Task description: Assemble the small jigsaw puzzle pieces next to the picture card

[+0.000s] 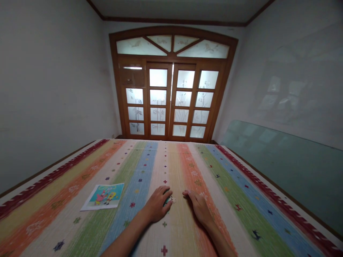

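head view, left hand (157,206) on puzzle pieces (171,200)

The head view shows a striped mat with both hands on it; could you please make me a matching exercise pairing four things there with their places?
Things:
1. cartoon picture
2. left hand
3. right hand
4. glass pane

Places:
A. leaning against the right wall
B. on the orange stripe, palm down
C. lying flat on the mat, left of both hands
D. over small puzzle pieces at mid-mat

Pairs: 1-C, 2-D, 3-B, 4-A
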Demonstrator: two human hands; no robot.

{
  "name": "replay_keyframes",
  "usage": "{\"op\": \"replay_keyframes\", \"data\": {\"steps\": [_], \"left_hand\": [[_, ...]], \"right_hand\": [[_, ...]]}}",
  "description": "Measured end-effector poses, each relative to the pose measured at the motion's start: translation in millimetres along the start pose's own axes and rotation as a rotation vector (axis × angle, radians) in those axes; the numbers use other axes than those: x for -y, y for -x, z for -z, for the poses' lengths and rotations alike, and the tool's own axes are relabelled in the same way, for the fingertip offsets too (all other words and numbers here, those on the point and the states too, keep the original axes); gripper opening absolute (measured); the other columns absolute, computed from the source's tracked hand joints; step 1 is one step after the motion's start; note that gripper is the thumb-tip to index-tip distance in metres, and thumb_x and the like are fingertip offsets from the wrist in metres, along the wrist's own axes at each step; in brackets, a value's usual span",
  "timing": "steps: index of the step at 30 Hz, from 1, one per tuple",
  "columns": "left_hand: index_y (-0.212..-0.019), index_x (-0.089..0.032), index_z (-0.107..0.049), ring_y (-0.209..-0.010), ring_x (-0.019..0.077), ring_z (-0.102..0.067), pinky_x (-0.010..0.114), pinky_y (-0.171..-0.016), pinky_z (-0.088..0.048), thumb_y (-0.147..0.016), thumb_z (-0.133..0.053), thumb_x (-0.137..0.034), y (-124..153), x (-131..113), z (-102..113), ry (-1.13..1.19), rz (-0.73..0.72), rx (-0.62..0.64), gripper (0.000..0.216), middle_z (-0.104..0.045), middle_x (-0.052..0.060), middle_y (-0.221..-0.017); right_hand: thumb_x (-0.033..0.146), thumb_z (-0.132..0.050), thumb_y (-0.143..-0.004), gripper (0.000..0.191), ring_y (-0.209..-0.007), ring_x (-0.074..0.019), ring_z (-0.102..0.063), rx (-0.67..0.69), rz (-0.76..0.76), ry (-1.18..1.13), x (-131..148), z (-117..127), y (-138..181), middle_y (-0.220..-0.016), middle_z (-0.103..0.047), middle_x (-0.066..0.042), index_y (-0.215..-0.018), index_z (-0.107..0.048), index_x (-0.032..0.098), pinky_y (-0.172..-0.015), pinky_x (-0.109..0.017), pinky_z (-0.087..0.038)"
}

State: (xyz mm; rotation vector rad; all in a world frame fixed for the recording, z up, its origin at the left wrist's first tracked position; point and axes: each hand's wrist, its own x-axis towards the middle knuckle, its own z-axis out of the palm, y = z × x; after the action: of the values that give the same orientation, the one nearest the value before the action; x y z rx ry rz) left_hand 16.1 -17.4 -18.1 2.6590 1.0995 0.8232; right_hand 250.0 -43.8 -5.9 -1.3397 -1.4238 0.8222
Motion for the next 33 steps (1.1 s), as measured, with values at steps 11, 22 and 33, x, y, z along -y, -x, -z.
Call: {"op": "replay_keyframes", "data": {"steps": [11,22,33], "left_hand": [[-0.126,-0.024,-0.068,-0.137,0.0301,-0.054,0.057,-0.120,-0.038,-0.099,-0.056,-0.025,-2.3,-4.4,3.0,-0.043,-0.015,0.005,0.030,-0.063,0.012,-0.141],[-0.114,-0.022,-0.070,-0.119,0.0292,-0.060,0.049,-0.105,-0.051,-0.097,-0.059,-0.024,-0.8,-4.1,-3.3,0.017,0.029,-0.071,0.021,-0.068,0.012,-0.125],[-0.093,-0.020,-0.060,-0.099,0.0236,-0.061,0.037,-0.089,-0.054,-0.095,-0.057,-0.017,-1.7,-12.9,5.7,0.149,0.084,-0.093,0.004,-0.065,0.009,-0.103]], "right_hand": [[0.071,-0.047,-0.089,0.061,-0.106,-0.0334,-0.070,0.012,-0.006,0.007,-0.4,1.2,-0.2,-0.106,-0.078,-0.015,-0.088,-0.080,0.020,-0.100,-0.046,-0.052],[0.071,-0.046,-0.089,0.061,-0.102,-0.0335,-0.071,0.013,0.005,0.015,-1.1,-0.3,-0.3,-0.102,-0.077,-0.015,-0.082,-0.078,0.020,-0.098,-0.046,-0.053],[0.066,-0.044,-0.092,0.057,-0.103,-0.0329,-0.069,0.029,0.022,0.029,-6.1,0.2,-1.2,-0.101,-0.077,-0.013,-0.083,-0.078,0.021,-0.100,-0.045,-0.050]]}}
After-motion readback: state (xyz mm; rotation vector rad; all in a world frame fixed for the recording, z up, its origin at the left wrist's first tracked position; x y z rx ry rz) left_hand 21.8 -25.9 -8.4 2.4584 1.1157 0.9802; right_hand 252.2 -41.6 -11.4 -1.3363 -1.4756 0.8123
